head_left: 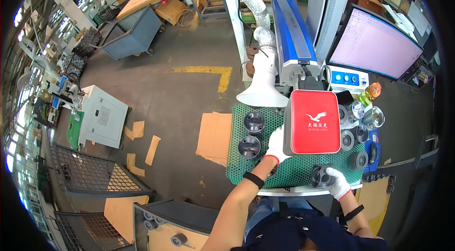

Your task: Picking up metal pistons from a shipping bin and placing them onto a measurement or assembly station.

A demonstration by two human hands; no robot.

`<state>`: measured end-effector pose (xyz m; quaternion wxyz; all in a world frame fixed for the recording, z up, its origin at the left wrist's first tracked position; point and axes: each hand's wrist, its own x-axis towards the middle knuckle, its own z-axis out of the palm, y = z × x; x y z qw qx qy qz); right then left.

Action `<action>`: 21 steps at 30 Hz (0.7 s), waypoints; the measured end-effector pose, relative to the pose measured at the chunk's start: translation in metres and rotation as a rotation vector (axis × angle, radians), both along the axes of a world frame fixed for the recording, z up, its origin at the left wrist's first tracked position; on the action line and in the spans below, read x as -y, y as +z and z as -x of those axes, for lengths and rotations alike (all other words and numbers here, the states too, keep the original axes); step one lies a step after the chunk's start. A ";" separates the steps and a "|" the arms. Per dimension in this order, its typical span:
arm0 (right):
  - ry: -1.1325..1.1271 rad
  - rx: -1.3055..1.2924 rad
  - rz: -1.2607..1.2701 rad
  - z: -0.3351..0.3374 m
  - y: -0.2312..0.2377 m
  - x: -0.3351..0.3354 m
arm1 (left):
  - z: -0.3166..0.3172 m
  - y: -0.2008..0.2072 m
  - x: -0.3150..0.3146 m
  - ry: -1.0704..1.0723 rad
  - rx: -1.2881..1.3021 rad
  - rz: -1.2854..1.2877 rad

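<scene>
A red box-shaped machine head (316, 122) hung over the middle of the green mat (298, 177) and blocked the view of whatever lay beneath it. The gloved left hand (276, 147) reached in along its left side, the fingers mostly hidden, so how far open they were and whether they held anything could not be told. The gloved right hand (338, 184) had its fingers bent around the right side of a dark cylindrical part (319, 176) at the mat's near edge; whether that part was lifted could not be told. To the left stood two black cylinders (249, 147), with another round piece (272, 170) partly covered by the left forearm. Right of the red head crowded grey rings (347, 140) and shiny cups (374, 117), with a bottle (369, 94) just behind. A white funnel hood (263, 85) hung over the mat's far left corner, next to a long blue housing (295, 33); a monitor (377, 42) and a button panel (347, 79) stood at the far right. On the floor, a cardboard sheet (214, 137) lay left of the mat.
</scene>
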<state>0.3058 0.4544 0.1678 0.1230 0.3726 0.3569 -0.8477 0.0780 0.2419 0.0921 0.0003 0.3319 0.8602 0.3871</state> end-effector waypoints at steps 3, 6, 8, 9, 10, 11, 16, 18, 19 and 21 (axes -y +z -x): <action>0.095 -0.244 -0.338 0.031 0.000 -0.003 | 0.008 0.036 0.001 0.041 0.339 0.163; 0.352 -0.382 -0.770 0.080 -0.013 0.011 | 0.005 0.030 0.034 0.278 0.369 -0.233; 0.188 -0.303 -0.368 0.102 -0.032 0.019 | -0.014 0.081 0.053 0.286 0.436 -0.354; 0.054 -0.251 0.047 0.117 -0.041 0.032 | -0.028 0.080 0.073 0.345 0.389 -0.390; -0.095 -0.186 0.453 0.129 -0.050 0.040 | -0.041 0.090 0.087 0.379 0.391 -0.471; -0.240 -0.116 0.858 0.140 -0.055 0.048 | -0.053 0.098 0.104 0.377 0.454 -0.530; -0.280 0.260 2.073 0.168 -0.044 0.060 | -0.132 0.081 0.195 0.579 0.734 -0.708; -1.766 0.600 3.351 0.175 -0.036 0.075 | -0.170 0.056 0.231 0.692 0.793 -0.689; -3.052 0.759 3.458 0.175 -0.035 0.079 | -0.186 0.055 0.242 0.741 0.909 -0.771; -2.926 0.650 3.533 0.175 -0.037 0.082 | -0.215 0.040 0.257 0.799 0.979 -0.847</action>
